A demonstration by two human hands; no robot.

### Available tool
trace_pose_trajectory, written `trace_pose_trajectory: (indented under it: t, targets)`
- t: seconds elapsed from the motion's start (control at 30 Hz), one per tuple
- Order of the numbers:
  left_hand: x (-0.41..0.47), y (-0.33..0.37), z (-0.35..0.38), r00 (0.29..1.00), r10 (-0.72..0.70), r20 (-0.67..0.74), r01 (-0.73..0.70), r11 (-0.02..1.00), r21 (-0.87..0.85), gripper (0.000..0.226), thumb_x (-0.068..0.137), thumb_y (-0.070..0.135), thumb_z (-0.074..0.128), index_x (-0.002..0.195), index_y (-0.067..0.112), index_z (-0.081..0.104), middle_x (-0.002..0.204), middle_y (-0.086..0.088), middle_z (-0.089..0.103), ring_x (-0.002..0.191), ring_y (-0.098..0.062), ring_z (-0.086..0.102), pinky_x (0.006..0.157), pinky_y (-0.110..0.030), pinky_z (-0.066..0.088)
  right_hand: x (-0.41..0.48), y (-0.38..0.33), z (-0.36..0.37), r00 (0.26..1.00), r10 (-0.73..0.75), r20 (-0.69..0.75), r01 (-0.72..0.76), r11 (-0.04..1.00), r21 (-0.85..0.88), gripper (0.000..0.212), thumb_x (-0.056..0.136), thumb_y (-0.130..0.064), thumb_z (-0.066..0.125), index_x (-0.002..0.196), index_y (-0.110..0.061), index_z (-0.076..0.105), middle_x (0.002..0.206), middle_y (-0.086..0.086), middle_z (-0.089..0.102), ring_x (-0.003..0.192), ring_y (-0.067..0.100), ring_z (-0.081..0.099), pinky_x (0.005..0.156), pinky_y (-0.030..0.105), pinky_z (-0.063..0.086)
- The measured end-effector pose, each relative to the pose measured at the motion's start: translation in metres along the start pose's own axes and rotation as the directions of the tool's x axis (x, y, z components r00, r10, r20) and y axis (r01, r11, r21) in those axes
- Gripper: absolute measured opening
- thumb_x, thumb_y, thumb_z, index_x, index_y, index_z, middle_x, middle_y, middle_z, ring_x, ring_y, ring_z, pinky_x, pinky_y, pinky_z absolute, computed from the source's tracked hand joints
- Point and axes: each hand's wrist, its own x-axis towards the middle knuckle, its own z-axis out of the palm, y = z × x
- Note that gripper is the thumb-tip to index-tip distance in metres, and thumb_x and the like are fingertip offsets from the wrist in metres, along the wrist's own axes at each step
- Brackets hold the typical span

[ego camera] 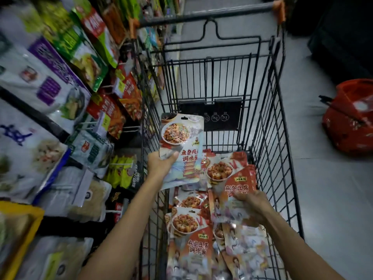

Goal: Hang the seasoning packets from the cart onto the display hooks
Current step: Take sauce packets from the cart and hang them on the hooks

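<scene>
Aisle, left hand (159, 165) holds pale packet (181, 138) upright, right hand (252, 206) red packet (234, 179)

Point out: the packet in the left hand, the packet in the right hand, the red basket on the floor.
pale blue seasoning packet (175, 134): head view, on the dish photo.
red mapo tofu seasoning packet (236, 184): head view, on its orange title panel.
red basket (347, 136): head view, on its side wall.

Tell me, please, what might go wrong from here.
1. The left hand grips the pale packet only by its left edge, so it may slip or flop before reaching a hook.
2. The right hand grips a red packet lying among others in the cart; neighbours may drag out and fall.
</scene>
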Motion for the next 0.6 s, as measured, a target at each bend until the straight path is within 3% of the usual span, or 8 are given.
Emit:
trace_pose_trajectory:
  t: [0.17,0.27,0.33,0.37,0.47,0.6]
  targets:
    - [-0.046,0.069,-0.067,0.986,0.101,-0.131,-0.12,0.982,-0.145,0.016,0.079,0.006,0.074,0.094,0.005,0.068,0.099,-0.012,0.069,0.095,-0.028,0.066,0.085,-0.043,0.054,-0.057,-0.073,0.009,0.969,-0.154,0.194,0.149,0.988,0.042,0.019,0.078,-0.01,0.069,0.089,0.001,0.058,0.068,0.012,0.071,0.058,0.027,0.07,0.046,0.03,0.054]
    - [-0.084,0.107,-0.109,0.945,0.149,-0.293,-0.2,0.968,-0.153,0.012,0.076,0.007,0.076,0.072,0.014,0.067,0.079,-0.004,0.07,0.08,-0.022,0.066,0.074,-0.038,0.055,-0.089,-0.112,0.024,0.925,-0.219,0.311,0.22,0.975,0.032,0.035,0.068,-0.015,0.073,0.096,0.001,0.059,0.084,0.016,0.073,0.076,0.033,0.072,0.061,0.04,0.059]
    - [-0.116,0.129,-0.138,0.907,0.203,-0.369,-0.264,0.957,-0.123,0.021,0.077,0.007,0.077,0.064,0.021,0.069,0.071,0.005,0.07,0.07,-0.015,0.066,0.07,-0.038,0.055,-0.115,-0.132,0.039,0.887,-0.249,0.389,0.266,0.964,0.009,0.036,0.074,-0.013,0.073,0.103,0.004,0.059,0.096,0.022,0.071,0.087,0.04,0.069,0.076,0.05,0.057]
    - [-0.134,0.138,-0.153,0.884,0.228,-0.409,-0.295,0.949,-0.108,0.022,0.077,0.007,0.076,0.063,0.023,0.069,0.07,0.008,0.069,0.07,-0.014,0.065,0.072,-0.04,0.055,-0.128,-0.14,0.046,0.864,-0.268,0.427,0.295,0.955,0.003,0.033,0.077,-0.011,0.072,0.104,0.005,0.06,0.096,0.022,0.071,0.088,0.04,0.069,0.076,0.05,0.057]
    - [-0.198,0.163,-0.192,0.814,0.239,-0.529,-0.356,0.925,-0.13,0.016,0.077,0.006,0.076,0.07,0.014,0.064,0.084,-0.013,0.064,0.085,-0.026,0.061,0.084,-0.063,0.048,-0.178,-0.158,0.071,0.757,-0.341,0.558,0.409,0.912,0.002,0.02,0.081,-0.006,0.069,0.098,0.005,0.064,0.086,0.015,0.073,0.081,0.032,0.069,0.063,0.036,0.058]
    - [-0.299,0.187,-0.241,0.67,0.255,-0.697,-0.429,0.899,-0.084,0.011,0.071,0.023,0.08,0.067,0.02,0.07,0.082,-0.007,0.07,0.083,-0.027,0.065,0.079,-0.059,0.051,-0.26,-0.174,0.102,0.553,-0.381,0.741,0.517,0.854,0.053,0.001,0.085,0.001,0.061,0.086,0.002,0.062,0.078,0.011,0.068,0.072,0.027,0.063,0.056,0.028,0.057]
